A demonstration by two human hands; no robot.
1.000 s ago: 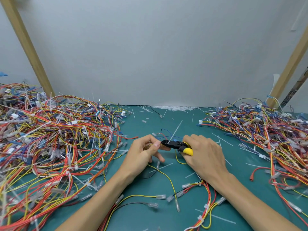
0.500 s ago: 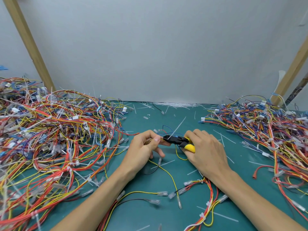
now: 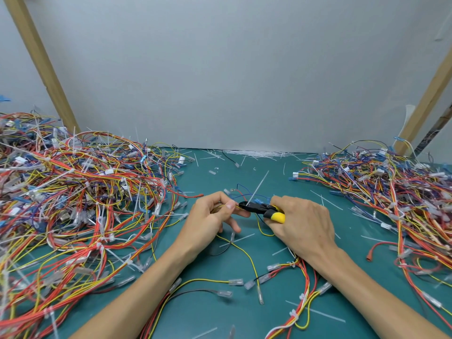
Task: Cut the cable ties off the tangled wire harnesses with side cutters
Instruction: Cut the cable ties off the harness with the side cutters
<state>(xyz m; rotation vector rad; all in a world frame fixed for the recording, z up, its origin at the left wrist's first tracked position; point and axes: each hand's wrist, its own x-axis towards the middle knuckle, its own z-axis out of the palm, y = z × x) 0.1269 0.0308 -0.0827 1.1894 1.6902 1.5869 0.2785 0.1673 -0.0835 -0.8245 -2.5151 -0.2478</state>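
Left hand (image 3: 210,216): over the centre of the mat (image 3: 220,313), thumb and fingers pinching a small harness (image 3: 247,256).
Right hand (image 3: 303,223): alongside, curled round the side cutters (image 3: 259,208).
Cutter jaws: at the white cable tie (image 3: 259,185).
Harness piles (image 3: 80,196): mat's left and right sides.

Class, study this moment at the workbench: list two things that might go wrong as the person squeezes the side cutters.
1. The tips of the side cutters sit right beside the left hand and the thin wires it pinches. The right hand might nick a wire or a finger instead of the white cable tie.
2. The tie's long tail sticks up free. Once cut, it may flick away among the offcuts littering the green mat.
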